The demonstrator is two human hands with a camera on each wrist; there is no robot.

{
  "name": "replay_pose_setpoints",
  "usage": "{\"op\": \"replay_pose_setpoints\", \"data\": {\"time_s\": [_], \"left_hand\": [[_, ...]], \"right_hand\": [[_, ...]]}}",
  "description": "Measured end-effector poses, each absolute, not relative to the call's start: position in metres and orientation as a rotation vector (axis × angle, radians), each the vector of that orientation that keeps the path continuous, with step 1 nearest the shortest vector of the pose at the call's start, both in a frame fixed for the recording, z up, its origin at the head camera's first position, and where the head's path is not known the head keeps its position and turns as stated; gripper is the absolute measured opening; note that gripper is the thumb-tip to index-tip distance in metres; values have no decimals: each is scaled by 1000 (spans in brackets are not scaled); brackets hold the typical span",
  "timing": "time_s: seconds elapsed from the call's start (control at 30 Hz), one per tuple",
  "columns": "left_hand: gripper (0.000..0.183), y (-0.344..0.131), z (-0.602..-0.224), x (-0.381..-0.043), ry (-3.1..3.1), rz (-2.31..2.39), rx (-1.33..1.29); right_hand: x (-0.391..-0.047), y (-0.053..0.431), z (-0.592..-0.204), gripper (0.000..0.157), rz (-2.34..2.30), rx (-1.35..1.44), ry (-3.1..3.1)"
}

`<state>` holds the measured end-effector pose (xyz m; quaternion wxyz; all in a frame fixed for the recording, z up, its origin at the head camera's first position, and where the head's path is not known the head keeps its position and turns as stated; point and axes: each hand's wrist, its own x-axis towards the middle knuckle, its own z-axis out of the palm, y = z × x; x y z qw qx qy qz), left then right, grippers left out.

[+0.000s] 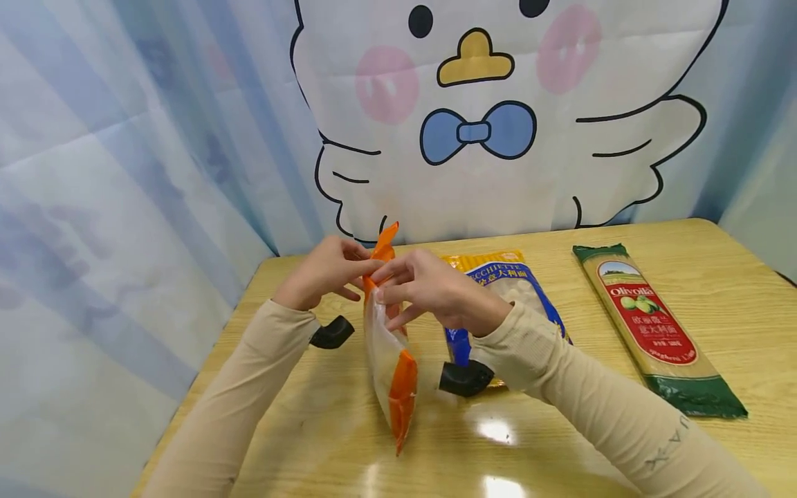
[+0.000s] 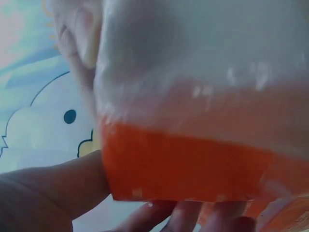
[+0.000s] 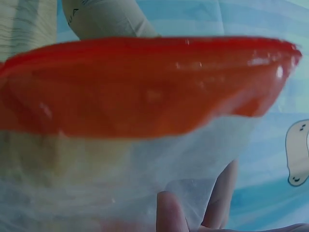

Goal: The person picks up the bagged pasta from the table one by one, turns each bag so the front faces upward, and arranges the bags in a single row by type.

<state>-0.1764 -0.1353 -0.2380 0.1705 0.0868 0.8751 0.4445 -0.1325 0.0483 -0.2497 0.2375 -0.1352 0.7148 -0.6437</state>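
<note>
A plastic bag, clear with orange bands, stands edge-on over the table between both hands. At its upper part the left hand pinches the orange edge. My right hand pinches the clear side just below, thumb toward the camera. In the left wrist view an orange band crosses the bag, with the thumb behind it and fingertips under its edge. The right wrist view shows another orange band over cloudy clear film, and the right thumb against that film. The bag's contents are blurred.
Behind the right hand lies a blue and yellow pasta packet, partly covered by the wrist. Farther right is a spaghetti packet with a red label and green ends. A curtain with a cartoon bird hangs behind the wooden table.
</note>
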Motion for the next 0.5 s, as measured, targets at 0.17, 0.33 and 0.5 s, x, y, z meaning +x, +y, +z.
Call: {"op": "replay_pose_setpoints", "data": {"time_s": [0.17,0.33,0.5], "left_hand": [[16,-132,-245,-178,2480,1332,299],[11,-130,-244,-177,2521,1326,422],[10,-128,-239,-177,2530,1338,490]], "right_hand": [[-135,44,-252,33,-1750,-379,1961],[-137,45,-252,33,-1745,-362,1987],[-137,46,-251,34,-1777,-390,1964]]}}
